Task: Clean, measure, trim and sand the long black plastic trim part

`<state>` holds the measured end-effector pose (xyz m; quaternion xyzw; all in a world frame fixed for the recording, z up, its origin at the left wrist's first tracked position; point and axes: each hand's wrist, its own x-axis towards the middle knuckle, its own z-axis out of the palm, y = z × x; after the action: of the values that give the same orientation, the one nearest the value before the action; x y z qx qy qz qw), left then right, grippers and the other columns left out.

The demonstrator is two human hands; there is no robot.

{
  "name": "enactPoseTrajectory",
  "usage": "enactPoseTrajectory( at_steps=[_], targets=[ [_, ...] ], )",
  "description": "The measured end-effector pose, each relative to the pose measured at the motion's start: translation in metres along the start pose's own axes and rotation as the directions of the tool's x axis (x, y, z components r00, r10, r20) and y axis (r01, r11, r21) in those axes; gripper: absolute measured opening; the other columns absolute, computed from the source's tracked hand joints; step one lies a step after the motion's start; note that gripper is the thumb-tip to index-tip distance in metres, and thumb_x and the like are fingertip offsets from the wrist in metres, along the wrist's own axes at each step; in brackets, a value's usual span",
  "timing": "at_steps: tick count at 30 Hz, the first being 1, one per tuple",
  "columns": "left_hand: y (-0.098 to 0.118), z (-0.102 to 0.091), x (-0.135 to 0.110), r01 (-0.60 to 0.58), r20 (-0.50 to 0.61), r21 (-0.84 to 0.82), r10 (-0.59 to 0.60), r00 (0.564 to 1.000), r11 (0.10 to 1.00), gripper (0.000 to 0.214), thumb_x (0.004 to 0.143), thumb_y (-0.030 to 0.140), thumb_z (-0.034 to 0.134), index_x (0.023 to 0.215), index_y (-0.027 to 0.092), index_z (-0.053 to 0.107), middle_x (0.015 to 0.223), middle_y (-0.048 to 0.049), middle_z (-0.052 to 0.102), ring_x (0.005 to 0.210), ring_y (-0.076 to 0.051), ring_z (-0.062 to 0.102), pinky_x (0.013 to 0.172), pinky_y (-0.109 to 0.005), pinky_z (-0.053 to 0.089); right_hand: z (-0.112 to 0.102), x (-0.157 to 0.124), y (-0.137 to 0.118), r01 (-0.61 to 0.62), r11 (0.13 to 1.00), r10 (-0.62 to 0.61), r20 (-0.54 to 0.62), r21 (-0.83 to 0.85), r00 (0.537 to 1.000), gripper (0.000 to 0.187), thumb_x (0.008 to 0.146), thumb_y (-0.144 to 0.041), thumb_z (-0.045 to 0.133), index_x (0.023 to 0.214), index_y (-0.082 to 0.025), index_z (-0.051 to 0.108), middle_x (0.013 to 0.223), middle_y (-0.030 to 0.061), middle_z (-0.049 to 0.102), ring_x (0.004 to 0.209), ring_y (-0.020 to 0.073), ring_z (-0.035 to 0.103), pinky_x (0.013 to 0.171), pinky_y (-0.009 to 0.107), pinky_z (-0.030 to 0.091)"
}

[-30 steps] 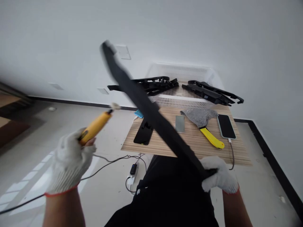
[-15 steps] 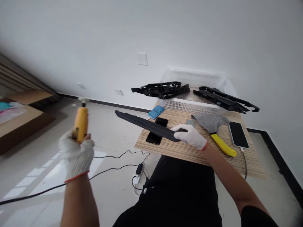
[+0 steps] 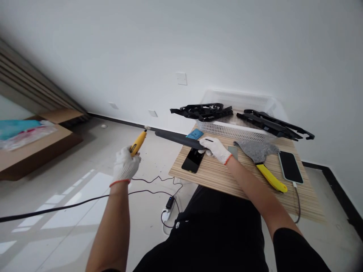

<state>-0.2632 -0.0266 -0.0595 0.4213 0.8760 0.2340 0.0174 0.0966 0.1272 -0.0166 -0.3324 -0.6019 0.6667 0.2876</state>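
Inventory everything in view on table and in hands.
Long slim strip: one, black, right hand
Cylindrical power tool: one, yellow, left hand
Angular strips: several, black, on basket
Slotted plastic basket: one, white, table
Flat packet: one, blue, table
Rectangular phones: two, dark-faced, table
Small card: one, greyish, table
Fuzzy cloth: one, grey, table
Ribbed handle: one, yellow, table
Thin cable: one, grey, right phone
Striped table: one, tan, centre
Gloved hands: two, white, on tool, strip

Pale-edged phone [image 3: 291,167] with a cable [image 3: 297,200] on the tabletop [image 3: 224,183], white wall plate [image 3: 181,78], brown box [image 3: 34,160] at far left.
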Motion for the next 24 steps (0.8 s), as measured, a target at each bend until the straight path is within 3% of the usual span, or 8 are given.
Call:
enactPoseTrajectory(
  at_steps=[5,12,24],
  targets=[
    [0.000,0.013,0.001,0.057,0.027,0.048,-0.058,0.998,0.997,0.058,0.093,0.039,0.056,0.146,0.016,0.050,0.134,-0.0261,0.056,0.121,-0.041,0.062,0.099,-0.053,0.052,0.000,0.001,0.011,-0.004,1.000,0.004,-0.016,-0.001,1.000,0.029,0.085,-0.046,0.073,0.087,-0.019,0.064,0.064,0.0020,0.072,0.037,0.0054,0.042,0.036,0.018,0.023],
    [0.001,0.020,0.008,0.041,0.108,0.108,-0.053,0.993,0.993,0.061,0.094,0.043,0.054,0.150,0.017,0.049,0.137,-0.0256,0.056,0.117,-0.042,0.064,0.099,-0.054,0.053,0.005,-0.002,0.016,-0.010,0.999,0.010,-0.018,0.031,1.000,0.029,0.086,-0.047,0.071,0.086,-0.019,0.063,0.066,0.0034,0.074,0.037,0.0053,0.041,0.037,0.018,0.024],
    [0.003,0.022,-0.002,0.028,0.120,0.085,-0.038,0.992,0.996,0.063,0.095,0.043,0.052,0.153,0.020,0.046,0.136,-0.0227,0.055,0.116,-0.040,0.063,0.101,-0.053,0.051,0.011,-0.010,-0.009,-0.070,0.996,0.071,-0.025,0.049,0.997,0.016,0.094,-0.034,0.065,0.091,-0.018,0.062,0.066,0.0009,0.072,0.036,0.0036,0.041,0.036,0.016,0.021]
  ],
)
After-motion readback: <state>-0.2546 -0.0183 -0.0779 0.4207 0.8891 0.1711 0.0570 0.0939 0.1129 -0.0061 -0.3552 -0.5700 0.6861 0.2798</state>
